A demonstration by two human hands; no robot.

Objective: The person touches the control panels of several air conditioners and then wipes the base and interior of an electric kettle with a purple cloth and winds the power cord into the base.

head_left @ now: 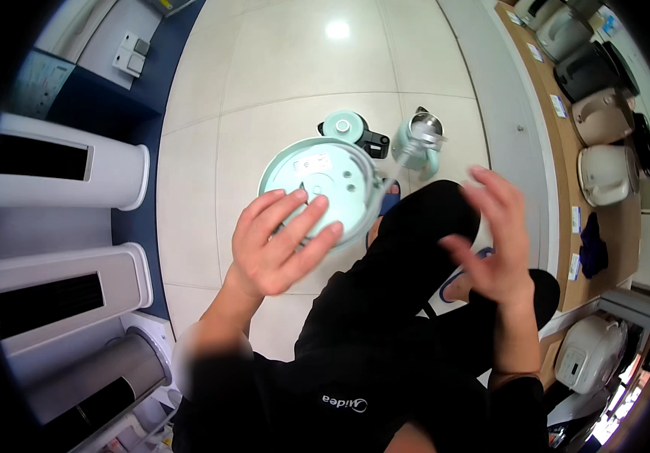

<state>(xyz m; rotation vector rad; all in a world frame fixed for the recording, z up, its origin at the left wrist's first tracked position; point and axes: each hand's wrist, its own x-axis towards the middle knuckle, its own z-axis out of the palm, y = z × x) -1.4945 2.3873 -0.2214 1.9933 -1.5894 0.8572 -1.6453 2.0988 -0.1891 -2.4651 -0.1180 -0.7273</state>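
My left hand point(288, 243) lies over the pale underside of a round mint-green appliance base point(333, 212), fingers spread across it; its thumb is hidden. A pale power cord point(369, 170) loops along the base's right edge, blurred there. What supports the base from below is out of sight. Off to the right, my right hand point(495, 232) hangs in the air, blurred, fingers apart, with nothing visible in it. Beyond the base, on the floor, are a mint-green lid with a black handle point(343, 125) and a mint-green jug with a metal interior point(418, 141).
Pale floor tiles point(302, 62) stretch ahead. White appliances with dark panels point(75, 164) line the left side. On the right, a wooden shelf point(614, 238) carries several kettles point(608, 175) and a dark cloth point(592, 246); a white cooker point(591, 354) is lower down. My bent knee point(444, 209) is close to the jug.
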